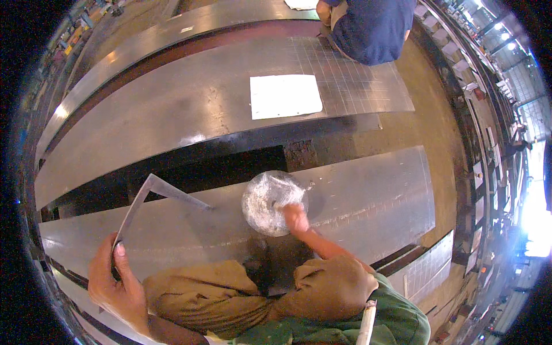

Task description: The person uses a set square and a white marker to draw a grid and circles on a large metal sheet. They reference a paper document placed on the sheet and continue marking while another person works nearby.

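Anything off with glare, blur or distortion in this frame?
Head view: fisheye bows the long metal plates and blackens the corners; light at the right edge blows out; the right hand looks motion-blurred, the L-shaped square in the left hand crisper.

L-shaped metal square point(167, 188) in the left hand point(118, 292), right hand point(296, 218) at whitish disc point(261, 201)
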Available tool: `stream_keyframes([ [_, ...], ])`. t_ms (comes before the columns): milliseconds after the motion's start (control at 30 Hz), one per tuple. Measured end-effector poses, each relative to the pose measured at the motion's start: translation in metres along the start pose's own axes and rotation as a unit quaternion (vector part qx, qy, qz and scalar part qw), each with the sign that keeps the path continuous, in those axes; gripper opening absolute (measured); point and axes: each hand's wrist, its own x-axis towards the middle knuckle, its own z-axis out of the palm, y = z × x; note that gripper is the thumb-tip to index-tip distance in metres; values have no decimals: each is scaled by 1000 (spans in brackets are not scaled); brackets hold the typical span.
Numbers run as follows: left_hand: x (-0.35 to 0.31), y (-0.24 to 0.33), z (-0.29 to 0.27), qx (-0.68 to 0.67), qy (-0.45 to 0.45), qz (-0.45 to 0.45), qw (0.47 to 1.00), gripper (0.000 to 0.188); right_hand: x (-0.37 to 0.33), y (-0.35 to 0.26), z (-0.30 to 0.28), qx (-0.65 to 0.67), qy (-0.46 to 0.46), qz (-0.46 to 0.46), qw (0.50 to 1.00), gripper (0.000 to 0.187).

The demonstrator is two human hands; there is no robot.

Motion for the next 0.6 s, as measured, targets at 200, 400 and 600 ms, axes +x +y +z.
stream_keyframes([
  [200, 3, -2, -7, 1, -26, 3, 1000, 26, 43, 4, -10, -59, 66, -13, 996, 19],
  [400, 1, -5, -3, -8, -30, -5, 1000, 25, 4, -19, 3, 14, 10, -129, 991, 14],
  [600, 0, -5, -1, 12, -23, 9, 1000, 25, 23, 19, 2, 127, 91, 86, 984, 12],
])
